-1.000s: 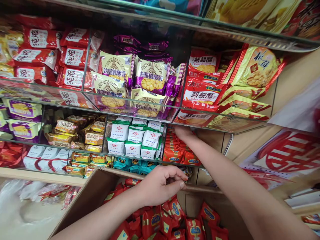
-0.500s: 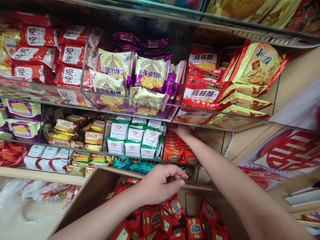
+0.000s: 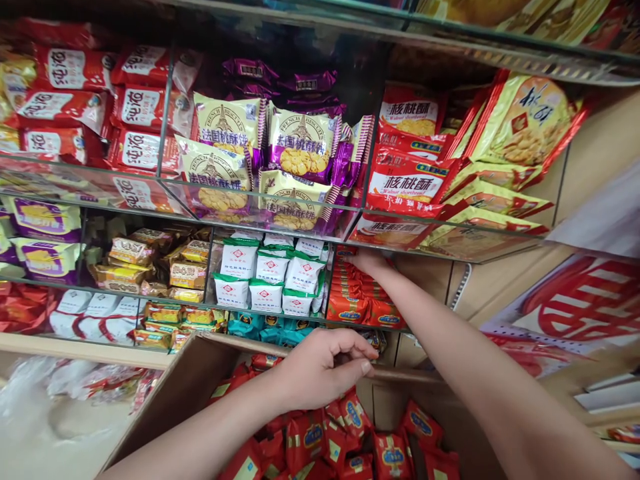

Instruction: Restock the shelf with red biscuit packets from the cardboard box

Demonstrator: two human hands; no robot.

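Note:
My left hand (image 3: 327,367) hovers over a cardboard box (image 3: 155,393) of small red snack packets (image 3: 305,437). Its fingers are loosely curled, the thumb apart from them, and nothing is in it. My right hand (image 3: 370,261) reaches into a low shelf compartment stacked with red-orange packets (image 3: 350,308). The shelf above and the packets hide its fingers, so what it holds, if anything, does not show. Left of that compartment stand white packets with green edges (image 3: 267,267).
Glass shelf edges (image 3: 260,207) run just above my right hand. Purple and cream biscuit packs (image 3: 303,143) and red walnut shortbread packs (image 3: 410,177) fill the upper shelf. A red and white printed bag (image 3: 575,300) hangs at right. Clear plastic bags (image 3: 75,393) lie at left.
The view has shifted very slightly. My right hand is still inside the compartment and my left hand still over the box, with no other visible change.

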